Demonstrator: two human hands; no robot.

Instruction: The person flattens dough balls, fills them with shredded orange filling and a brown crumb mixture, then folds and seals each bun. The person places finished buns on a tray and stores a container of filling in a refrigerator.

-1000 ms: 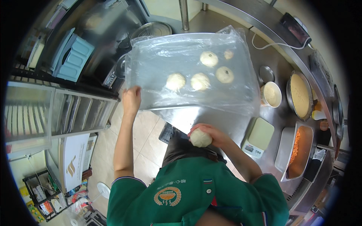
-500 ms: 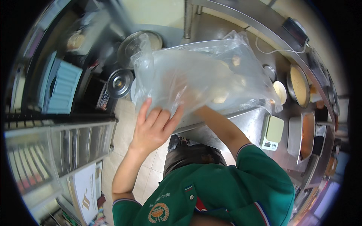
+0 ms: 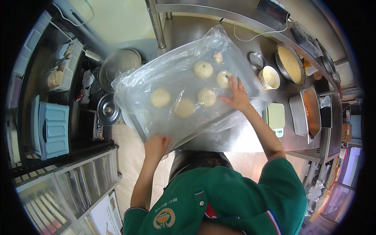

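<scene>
A clear plastic sheet (image 3: 133, 90) lies over a metal tray (image 3: 138, 127) with several round pale dough balls (image 3: 160, 97) under it. Two of the balls bear dark specks on top. A smaller, uneven dough piece (image 3: 217, 57) is near the far corner. At the tray's near left edge, my left hand (image 3: 156, 147) is closed on the plastic sheet; its fingertips are partly hidden. My right hand (image 3: 238, 97) rests on the sheet with fingers spread, beside the right-hand dough balls.
Right of the tray stand a tub (image 3: 269, 77) of pale crumbs, a pan (image 3: 290, 64) of yellowish filling, a kitchen scale (image 3: 276, 117) and a deep metal container (image 3: 299, 113). A round metal lid (image 3: 109, 109) and a blue bin (image 3: 53, 131) are at left.
My right hand has come out from under the plastic and now lies on top at the right. My left hand has lowered to the tray's near edge. The sheet has settled over the dough.
</scene>
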